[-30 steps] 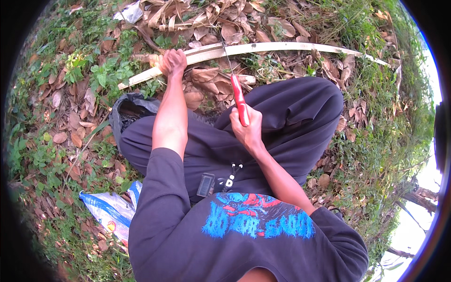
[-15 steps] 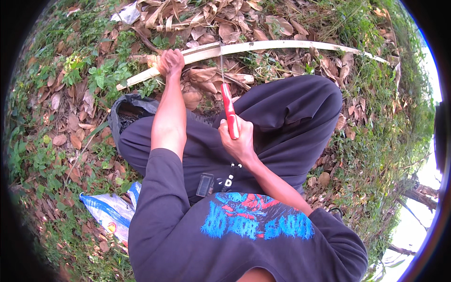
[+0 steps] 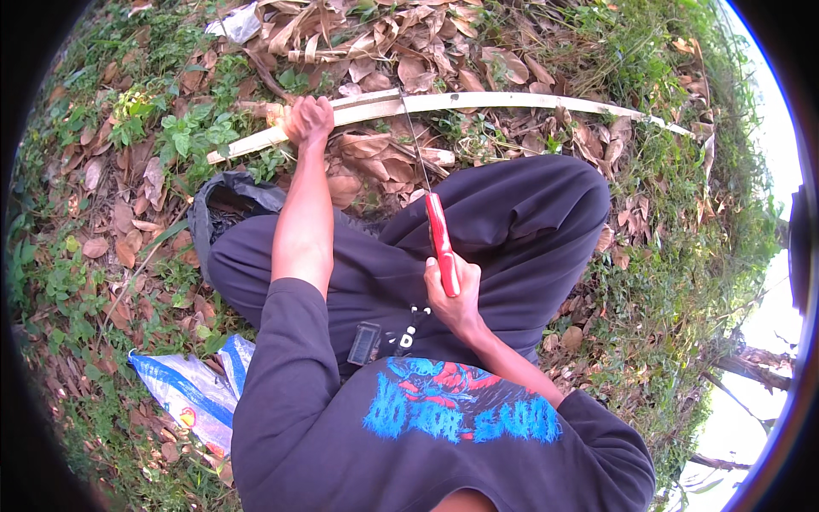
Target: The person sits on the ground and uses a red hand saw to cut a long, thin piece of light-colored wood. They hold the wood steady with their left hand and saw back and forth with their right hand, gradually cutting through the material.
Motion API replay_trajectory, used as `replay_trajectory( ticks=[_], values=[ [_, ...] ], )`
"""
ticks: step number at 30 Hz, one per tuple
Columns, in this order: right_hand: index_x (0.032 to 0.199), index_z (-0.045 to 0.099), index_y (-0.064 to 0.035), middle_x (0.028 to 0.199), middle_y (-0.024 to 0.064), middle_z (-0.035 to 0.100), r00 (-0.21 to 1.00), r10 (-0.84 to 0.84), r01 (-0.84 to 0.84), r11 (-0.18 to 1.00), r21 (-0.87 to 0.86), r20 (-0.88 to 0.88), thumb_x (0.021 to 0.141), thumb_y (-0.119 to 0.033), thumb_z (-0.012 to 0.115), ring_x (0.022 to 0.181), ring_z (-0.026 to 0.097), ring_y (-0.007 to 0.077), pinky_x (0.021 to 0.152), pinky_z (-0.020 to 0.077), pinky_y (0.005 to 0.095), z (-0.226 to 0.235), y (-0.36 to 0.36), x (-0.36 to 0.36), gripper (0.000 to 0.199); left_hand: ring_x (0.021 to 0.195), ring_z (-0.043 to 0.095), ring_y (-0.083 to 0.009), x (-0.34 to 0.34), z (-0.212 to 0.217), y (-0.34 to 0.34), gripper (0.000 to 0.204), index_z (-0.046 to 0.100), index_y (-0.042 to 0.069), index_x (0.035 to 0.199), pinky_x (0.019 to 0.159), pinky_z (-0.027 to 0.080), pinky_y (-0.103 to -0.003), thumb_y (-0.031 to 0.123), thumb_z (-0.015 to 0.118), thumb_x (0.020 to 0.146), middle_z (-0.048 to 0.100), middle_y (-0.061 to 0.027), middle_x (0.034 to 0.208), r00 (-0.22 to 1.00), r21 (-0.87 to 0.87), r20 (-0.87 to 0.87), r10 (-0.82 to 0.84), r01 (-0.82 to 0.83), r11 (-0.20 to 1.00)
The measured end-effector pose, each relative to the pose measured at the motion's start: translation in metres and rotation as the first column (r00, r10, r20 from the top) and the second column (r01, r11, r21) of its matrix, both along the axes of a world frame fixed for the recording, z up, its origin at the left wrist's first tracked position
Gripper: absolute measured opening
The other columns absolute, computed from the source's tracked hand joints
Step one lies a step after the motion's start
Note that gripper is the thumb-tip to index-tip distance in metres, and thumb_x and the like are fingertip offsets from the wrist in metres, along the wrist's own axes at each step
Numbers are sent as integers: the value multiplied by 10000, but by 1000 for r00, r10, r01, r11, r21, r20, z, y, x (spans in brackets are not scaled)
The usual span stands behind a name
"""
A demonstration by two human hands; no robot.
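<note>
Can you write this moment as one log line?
left hand: grips long pale curved stalk | right hand: holds red-handled thin blade | ground: dry brown leaves

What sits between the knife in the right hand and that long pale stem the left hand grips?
Nothing solid. The right hand holds the red-handled knife above the knees, its thin blade pointing at the stem. The left hand grips the stem. Only dry leaves lie on the ground between them.

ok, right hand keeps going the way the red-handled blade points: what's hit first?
Probably the long pale stalk that the left hand grips. The right hand aims the red-handled blade up at it, with dry leaves lying between; depth is unclear.
</note>
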State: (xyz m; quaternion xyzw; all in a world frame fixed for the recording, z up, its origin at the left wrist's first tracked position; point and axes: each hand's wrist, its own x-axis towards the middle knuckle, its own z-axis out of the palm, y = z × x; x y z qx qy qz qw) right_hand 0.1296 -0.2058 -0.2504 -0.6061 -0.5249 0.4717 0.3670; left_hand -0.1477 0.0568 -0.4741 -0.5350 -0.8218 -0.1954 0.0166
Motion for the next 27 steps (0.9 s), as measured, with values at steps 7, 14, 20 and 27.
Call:
replay_trajectory(
  ticks=[7, 14, 20, 27],
  values=[
    [708, 517, 17, 534, 29, 446, 996, -76, 78, 997, 25, -47, 922, -69, 622, 512, 385, 65, 476, 359, 313, -26, 45, -8, 254, 799, 674, -312, 0, -8, -1, 282, 662, 103, 733, 694, 535, -464, 317, 563, 886, 688, -112, 810, 998, 168, -49, -36, 44, 985],
    [714, 503, -20, 573, -29, 424, 992, -54, 56, 998, 17, -115, 953, -129, 612, 540, 365, 52, 487, 319, 297, -50, 107, -32, 285, 582, 577, -255, -19, -51, 6, 193, 553, 122, 707, 469, 492, -399, 202, 710, 787, 586, -90, 775, 925, 661, -378, 24, 252, 707],
    [785, 547, -26, 599, -57, 460, 998, -54, 55, 998, 31, -34, 993, -132, 614, 543, 372, 35, 484, 315, 262, -67, 92, -14, 243, 539, 572, -253, 1, -21, -7, 157, 545, 102, 761, 420, 468, -398, 102, 700, 733, 575, -99, 778, 981, 435, -171, -92, 159, 886],
    [751, 532, -7, 579, -16, 421, 999, -38, 38, 999, 15, 9, 961, -143, 659, 562, 365, 62, 500, 339, 298, -57, 89, -22, 280, 577, 609, -247, 1, -22, 1, 136, 545, 92, 734, 433, 458, -419, 134, 674, 720, 586, -59, 701, 912, 685, -397, 100, 221, 694]
  ],
)
